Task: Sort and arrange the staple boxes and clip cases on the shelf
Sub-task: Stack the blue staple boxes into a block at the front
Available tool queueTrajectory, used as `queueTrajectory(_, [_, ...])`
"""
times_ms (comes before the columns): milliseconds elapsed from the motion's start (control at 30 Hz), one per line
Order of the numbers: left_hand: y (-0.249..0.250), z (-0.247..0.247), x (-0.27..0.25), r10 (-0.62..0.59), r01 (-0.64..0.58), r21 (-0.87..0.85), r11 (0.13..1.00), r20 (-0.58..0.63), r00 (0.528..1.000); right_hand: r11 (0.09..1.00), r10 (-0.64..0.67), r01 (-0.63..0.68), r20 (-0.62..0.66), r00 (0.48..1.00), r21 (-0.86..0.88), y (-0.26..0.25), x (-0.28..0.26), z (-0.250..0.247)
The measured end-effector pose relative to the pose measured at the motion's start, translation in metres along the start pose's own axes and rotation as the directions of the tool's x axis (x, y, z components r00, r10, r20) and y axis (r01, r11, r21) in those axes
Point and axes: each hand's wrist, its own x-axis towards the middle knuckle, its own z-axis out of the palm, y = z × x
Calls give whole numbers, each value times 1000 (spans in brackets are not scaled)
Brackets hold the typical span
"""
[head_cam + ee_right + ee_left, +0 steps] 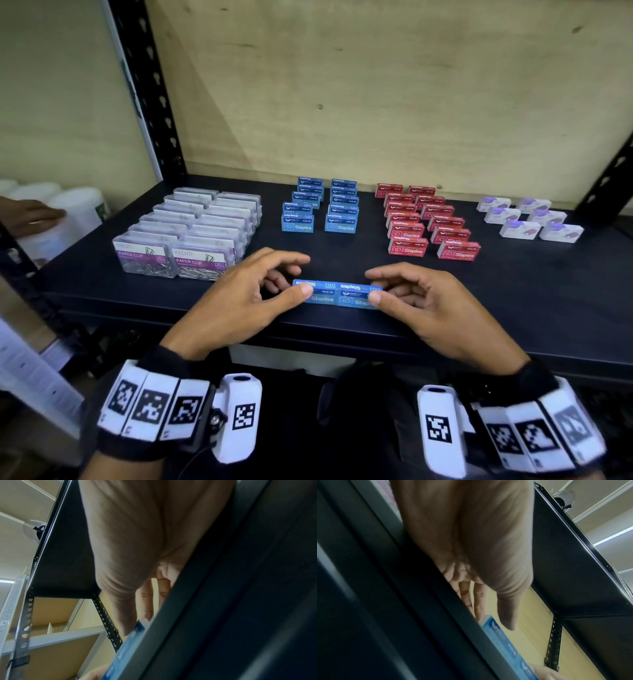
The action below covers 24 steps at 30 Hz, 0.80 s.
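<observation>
Two blue staple boxes (pixel 337 294) lie end to end near the front edge of the dark shelf (pixel 513 291). My left hand (pixel 301 275) pinches the left end of the pair, thumb in front and fingers behind. At the right end my right hand (pixel 376 286) pinches the same way. The left wrist view shows the blue boxes (pixel 498 637) under my left hand (pixel 494 620); the right wrist view shows the blue boxes (pixel 126 646) below my right hand (pixel 137 623). Sorted rows stand behind: clear paper clip cases (pixel 185 233), blue staple boxes (pixel 318 209), red staple boxes (pixel 428 222), white-and-purple boxes (pixel 527 219).
A black perforated upright (pixel 147 85) rises at the shelf's back left, and a wooden back panel (pixel 376 102) closes the rear. Another person's hand (pixel 27 216) rests on white containers (pixel 68 205) at the far left.
</observation>
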Motion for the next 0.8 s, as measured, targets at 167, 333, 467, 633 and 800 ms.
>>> queueTrajectory(167, [18, -13, -2, -60, 56, 70, 996, 66, 996, 995, 3, 1, 41, 999, -100, -19, 1, -17])
queueTrajectory(333, [62, -52, 21, -15, -55, 425, 903, 159, 987, 944, -23, 66, 136, 991, -323, -64, 28, -58])
queueTrajectory(467, [83, -86, 69, -80, -93, 621, 779, 245, 966, 848, -1, 118, 222, 975, -516, -85, 73, -79])
queueTrajectory(633, [79, -98, 128, -229, -93, 750, 654, 314, 921, 688, 80, 169, 304, 949, -706, -84, 133, -84])
queueTrajectory(800, [59, -89, 167, -363, -84, 812, 577, 347, 865, 554, 175, 217, 367, 914, -804, -70, 174, -70])
